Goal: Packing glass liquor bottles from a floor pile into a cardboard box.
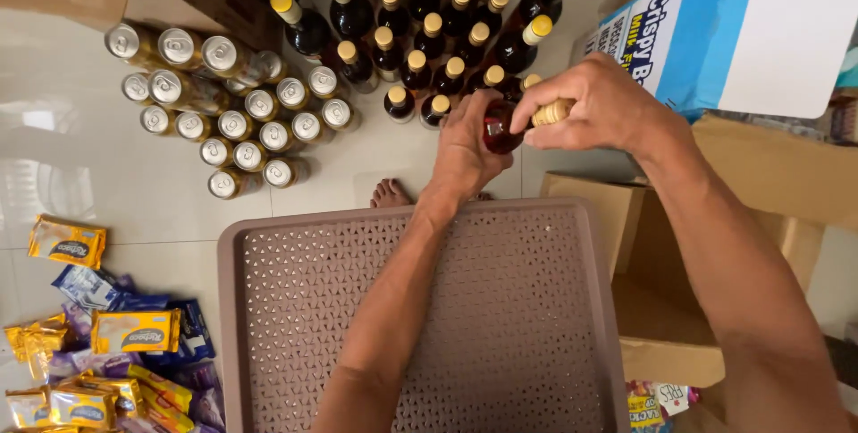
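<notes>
Big brown perforated crate (420, 326) fills the foreground, a blue-and-white carton (742, 22) up at the right, rows of dark gold-capped bottles (420, 13) and silver cans (241, 102) on the tiles. Above the crate's far edge, the left hand (465, 151) is wrapped around a small dark bottle (499, 129); the right hand (599, 107) has fingers pinched on its gold cap (552, 112).

A: Body in head view?
B: Two bare forearms, no sleeves showing up to the frame edge. Left hand (465, 151) and right hand (601, 104): no gloves, rings, watch or wristband visible. Nails short, unpainted.
A: Anything else?
B: Toes of one bare foot (390, 193), no shoe or sandal strap seen.
</notes>
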